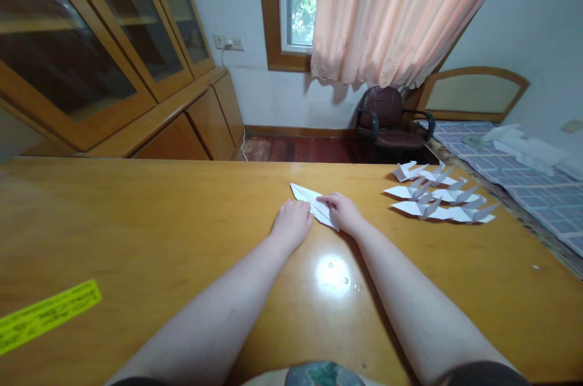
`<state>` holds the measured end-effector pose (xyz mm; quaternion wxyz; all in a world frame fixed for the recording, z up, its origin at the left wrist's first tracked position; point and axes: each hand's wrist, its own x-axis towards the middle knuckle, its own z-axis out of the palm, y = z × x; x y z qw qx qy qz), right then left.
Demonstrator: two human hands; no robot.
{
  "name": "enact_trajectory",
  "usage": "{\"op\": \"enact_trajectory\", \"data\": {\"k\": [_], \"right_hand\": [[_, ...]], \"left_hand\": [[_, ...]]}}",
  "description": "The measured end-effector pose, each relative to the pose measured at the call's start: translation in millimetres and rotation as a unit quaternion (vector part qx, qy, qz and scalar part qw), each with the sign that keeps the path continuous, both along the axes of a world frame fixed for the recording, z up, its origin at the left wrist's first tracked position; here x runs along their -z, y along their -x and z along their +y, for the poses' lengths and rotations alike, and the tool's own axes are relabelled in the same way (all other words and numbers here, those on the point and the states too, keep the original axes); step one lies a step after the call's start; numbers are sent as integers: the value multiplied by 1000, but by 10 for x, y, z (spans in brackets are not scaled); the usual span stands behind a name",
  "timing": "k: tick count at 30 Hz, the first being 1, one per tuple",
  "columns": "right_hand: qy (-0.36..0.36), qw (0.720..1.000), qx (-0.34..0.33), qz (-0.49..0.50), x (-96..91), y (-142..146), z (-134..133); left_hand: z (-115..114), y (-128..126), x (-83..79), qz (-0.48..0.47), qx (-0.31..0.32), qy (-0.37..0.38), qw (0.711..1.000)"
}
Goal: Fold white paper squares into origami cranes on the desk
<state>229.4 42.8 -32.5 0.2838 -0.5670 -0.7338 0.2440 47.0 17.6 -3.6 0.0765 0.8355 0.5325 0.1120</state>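
A narrow, pointed piece of folded white paper lies slantwise on the wooden table, with a crease line along its length. My left hand is closed at its near left edge, the fingers curled and the thumb side against the paper. From the right, my right hand grips the other edge, its index finger reaching over the top of the sheet. Part of the paper is hidden under both hands. Farther right stand several white folded paper cranes, grouped in rows.
The glossy wooden table bears a yellow label strip at the left. Beyond its far edge are a wooden cabinet, a dark red armchair and a bed with a checked cover. A pink curtain hangs by the window.
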Motion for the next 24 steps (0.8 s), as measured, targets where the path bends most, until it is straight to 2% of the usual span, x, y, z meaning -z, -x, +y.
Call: {"op": "enact_trajectory", "data": {"k": [5, 8, 15, 20, 24], "right_hand": [[0, 998, 29, 61, -24, -20, 14], [-6, 998, 19, 59, -33, -41, 18], [-18, 998, 1, 53, -4, -59, 37], [-14, 998, -17, 53, 20, -69, 44], [-20, 999, -27, 3, 21, -59, 25]], "left_hand": [[35, 31, 7, -25, 29, 20, 999], [30, 41, -11, -27, 51, 39, 998], [28, 74, -20, -30, 56, 48, 997], [49, 94, 9, -8, 10, 37, 999], [61, 101, 48, 13, -24, 21, 999]]}}
